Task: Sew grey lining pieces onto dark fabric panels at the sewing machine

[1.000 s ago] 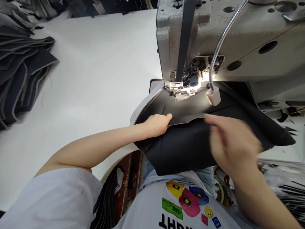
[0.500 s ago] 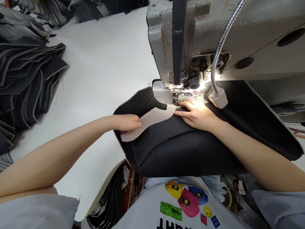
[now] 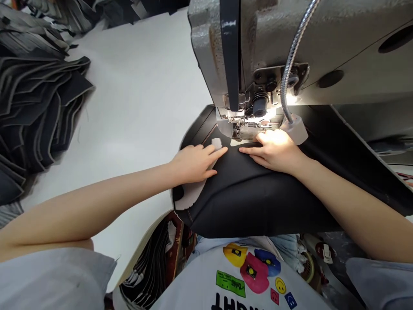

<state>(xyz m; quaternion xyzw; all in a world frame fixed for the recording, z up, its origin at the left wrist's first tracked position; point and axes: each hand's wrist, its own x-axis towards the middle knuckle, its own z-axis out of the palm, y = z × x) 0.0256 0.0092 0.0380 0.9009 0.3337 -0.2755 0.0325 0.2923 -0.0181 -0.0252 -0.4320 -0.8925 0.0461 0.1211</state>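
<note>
Your left hand (image 3: 198, 163) has its fingers spread, gripping nothing, over the pale strip (image 3: 191, 194) on the black material (image 3: 254, 202) at the frame's centre, probably to hold both flat; your right hand (image 3: 277, 150), fingers extended and unclenched, rests on the material near the presser foot (image 3: 237, 129), likely to steady it. The sewing machine (image 3: 271, 30) fills the upper right; the white surface (image 3: 135, 86) spreads across the left, stacked dark pieces (image 3: 41, 103) at its edge.

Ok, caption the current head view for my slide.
Left hand over a pale strip, right hand on black stitched material, at a lit sewing machine.
</note>
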